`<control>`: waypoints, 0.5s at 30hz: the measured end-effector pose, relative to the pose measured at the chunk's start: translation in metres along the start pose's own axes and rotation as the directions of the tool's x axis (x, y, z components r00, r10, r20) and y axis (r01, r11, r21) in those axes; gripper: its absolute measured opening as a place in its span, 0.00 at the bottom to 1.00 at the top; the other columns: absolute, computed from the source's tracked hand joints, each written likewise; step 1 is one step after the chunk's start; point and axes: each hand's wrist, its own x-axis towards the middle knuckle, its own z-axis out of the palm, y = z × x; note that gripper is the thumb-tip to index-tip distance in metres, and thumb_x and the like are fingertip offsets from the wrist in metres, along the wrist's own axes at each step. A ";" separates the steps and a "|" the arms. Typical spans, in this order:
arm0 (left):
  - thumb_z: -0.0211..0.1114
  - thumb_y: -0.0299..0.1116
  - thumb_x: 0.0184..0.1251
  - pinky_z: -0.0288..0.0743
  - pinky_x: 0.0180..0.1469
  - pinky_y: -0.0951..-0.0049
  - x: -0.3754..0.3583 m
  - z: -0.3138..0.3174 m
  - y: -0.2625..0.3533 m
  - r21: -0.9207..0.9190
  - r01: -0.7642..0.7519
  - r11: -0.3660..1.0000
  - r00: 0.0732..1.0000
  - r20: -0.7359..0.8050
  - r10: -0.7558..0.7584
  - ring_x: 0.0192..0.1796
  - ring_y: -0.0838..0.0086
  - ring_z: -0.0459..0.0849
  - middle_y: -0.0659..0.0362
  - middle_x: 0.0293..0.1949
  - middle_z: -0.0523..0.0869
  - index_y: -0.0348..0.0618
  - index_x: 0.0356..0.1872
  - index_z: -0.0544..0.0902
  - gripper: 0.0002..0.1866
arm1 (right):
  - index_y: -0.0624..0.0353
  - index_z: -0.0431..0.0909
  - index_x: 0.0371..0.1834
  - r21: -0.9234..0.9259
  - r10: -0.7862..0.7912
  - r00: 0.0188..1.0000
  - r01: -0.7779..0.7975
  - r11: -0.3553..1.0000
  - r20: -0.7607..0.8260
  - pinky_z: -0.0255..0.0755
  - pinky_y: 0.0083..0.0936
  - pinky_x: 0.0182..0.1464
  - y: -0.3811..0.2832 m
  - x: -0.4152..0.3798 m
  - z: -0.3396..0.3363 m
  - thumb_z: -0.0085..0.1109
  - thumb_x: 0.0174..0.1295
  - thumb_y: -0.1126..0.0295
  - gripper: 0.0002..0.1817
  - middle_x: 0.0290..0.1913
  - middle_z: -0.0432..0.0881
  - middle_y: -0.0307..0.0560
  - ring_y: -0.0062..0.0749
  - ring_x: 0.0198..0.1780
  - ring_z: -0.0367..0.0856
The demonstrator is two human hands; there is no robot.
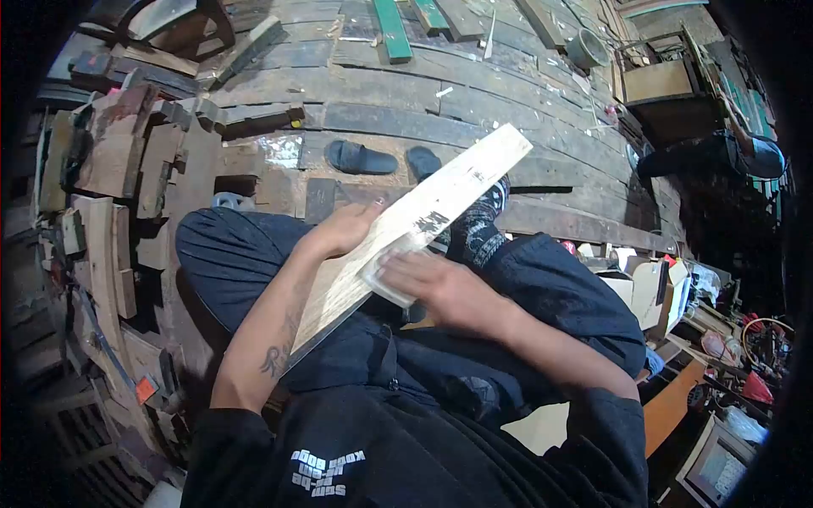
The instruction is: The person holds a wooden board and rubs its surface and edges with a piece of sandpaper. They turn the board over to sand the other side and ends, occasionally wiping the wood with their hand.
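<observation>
A long pale wooden board (478, 173) lies slanted across my lap, its far end pointing up and to the right. Dark patches mark its face near the middle. My left hand (347, 227) grips the board's left edge, with some fingers hidden against it. Over the lower right part of the face, my right hand (436, 286) presses down a pale sheet of sandpaper (385, 275). Its fingers lie together on top of the sheet and look slightly blurred.
Black slippers (362, 157) sit on the plank floor (381, 93) ahead of me. Wood offcuts (157, 161) are piled at the left. Green-painted strips (391, 30) and a bucket (587, 49) are farther off. Another person's arm (738, 127) shows at the right, above cluttered boxes (648, 292).
</observation>
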 end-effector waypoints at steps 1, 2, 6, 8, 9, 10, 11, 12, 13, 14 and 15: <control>0.41 0.57 0.87 0.73 0.68 0.56 0.001 -0.004 -0.001 -0.048 0.035 0.998 0.994 0.101 -0.030 0.65 0.43 0.84 0.33 0.60 0.86 0.28 0.61 0.82 0.37 | 0.56 0.73 0.76 0.009 -0.080 0.997 0.080 0.997 0.016 0.61 0.42 0.83 -0.010 0.001 0.006 0.59 0.57 0.78 0.37 0.77 0.74 0.51 0.47 0.79 0.70; 0.41 0.57 0.87 0.73 0.68 0.56 0.001 -0.004 -0.002 -0.003 0.006 1.000 0.998 0.069 -0.006 0.64 0.43 0.84 0.33 0.59 0.86 0.28 0.61 0.82 0.36 | 0.55 0.74 0.76 0.050 -0.106 0.994 0.104 0.993 0.031 0.59 0.43 0.84 -0.007 0.002 0.007 0.59 0.57 0.78 0.37 0.78 0.72 0.49 0.45 0.80 0.69; 0.42 0.57 0.87 0.73 0.67 0.56 0.006 -0.003 -0.005 0.078 0.003 0.997 0.999 0.053 -0.008 0.64 0.43 0.85 0.33 0.58 0.86 0.30 0.60 0.83 0.36 | 0.55 0.75 0.75 -0.036 0.227 0.962 -0.235 0.971 -0.151 0.62 0.43 0.82 0.076 -0.012 -0.015 0.48 0.58 0.85 0.37 0.76 0.74 0.56 0.49 0.79 0.70; 0.42 0.57 0.87 0.74 0.67 0.56 0.011 -0.004 -0.007 0.079 -0.014 0.997 0.998 0.064 0.009 0.63 0.43 0.85 0.33 0.58 0.86 0.30 0.60 0.83 0.35 | 0.56 0.75 0.75 -0.083 0.313 0.917 -0.342 0.936 -0.245 0.62 0.44 0.82 0.088 -0.008 -0.024 0.48 0.55 0.88 0.39 0.76 0.74 0.56 0.49 0.79 0.69; 0.43 0.57 0.87 0.74 0.67 0.56 0.013 -0.002 -0.008 0.092 -0.026 0.995 0.997 0.075 0.019 0.63 0.43 0.85 0.33 0.57 0.87 0.31 0.60 0.83 0.35 | 0.56 0.75 0.75 -0.096 0.309 0.924 -0.337 0.937 -0.226 0.62 0.44 0.82 0.085 -0.010 -0.016 0.48 0.55 0.88 0.39 0.76 0.74 0.56 0.49 0.79 0.69; 0.44 0.57 0.86 0.74 0.66 0.56 0.012 0.000 -0.010 0.062 0.004 0.998 0.998 0.066 -0.008 0.61 0.43 0.86 0.33 0.56 0.87 0.30 0.60 0.83 0.35 | 0.56 0.74 0.75 -0.076 0.247 0.956 -0.262 0.962 -0.160 0.61 0.45 0.83 0.061 -0.002 -0.010 0.49 0.54 0.89 0.40 0.77 0.73 0.55 0.49 0.80 0.68; 0.44 0.57 0.86 0.74 0.66 0.56 0.013 0.001 -0.011 0.043 0.011 0.999 0.998 0.068 -0.014 0.61 0.43 0.86 0.33 0.56 0.87 0.30 0.60 0.83 0.35 | 0.57 0.74 0.76 -0.045 0.187 0.978 -0.192 0.980 -0.097 0.60 0.45 0.83 0.038 0.004 -0.003 0.50 0.53 0.89 0.41 0.78 0.72 0.55 0.49 0.80 0.68; 0.44 0.56 0.86 0.74 0.65 0.56 0.015 0.000 -0.013 0.024 -0.006 1.000 0.996 0.086 0.004 0.61 0.44 0.86 0.32 0.55 0.87 0.30 0.59 0.84 0.35 | 0.58 0.73 0.76 0.011 0.105 0.994 -0.105 0.994 -0.033 0.59 0.46 0.84 0.016 0.007 0.005 0.50 0.54 0.88 0.40 0.78 0.71 0.56 0.49 0.81 0.67; 0.44 0.56 0.86 0.75 0.64 0.55 0.014 -0.002 -0.012 0.010 -0.024 1.000 0.994 0.103 0.023 0.60 0.44 0.87 0.32 0.55 0.87 0.30 0.59 0.84 0.34 | 0.60 0.71 0.76 0.075 0.019 1.000 -0.021 0.997 0.020 0.57 0.46 0.84 0.002 0.009 0.008 0.51 0.54 0.87 0.40 0.79 0.70 0.57 0.50 0.81 0.65; 0.45 0.56 0.86 0.76 0.62 0.55 0.012 -0.002 -0.010 -0.004 -0.018 1.000 0.995 0.096 0.019 0.58 0.43 0.87 0.32 0.53 0.88 0.30 0.57 0.85 0.34 | 0.59 0.73 0.75 0.098 -0.021 0.999 0.018 0.995 0.031 0.58 0.45 0.84 -0.002 0.010 0.007 0.51 0.55 0.87 0.38 0.77 0.72 0.58 0.50 0.81 0.66; 0.45 0.56 0.86 0.76 0.62 0.55 0.010 -0.003 -0.008 -0.008 -0.009 1.000 0.994 0.105 0.009 0.58 0.43 0.87 0.32 0.53 0.88 0.30 0.57 0.85 0.34 | 0.59 0.73 0.75 0.109 -0.017 0.999 0.013 0.994 0.036 0.58 0.45 0.84 0.006 0.008 0.005 0.51 0.55 0.87 0.38 0.77 0.72 0.58 0.50 0.81 0.66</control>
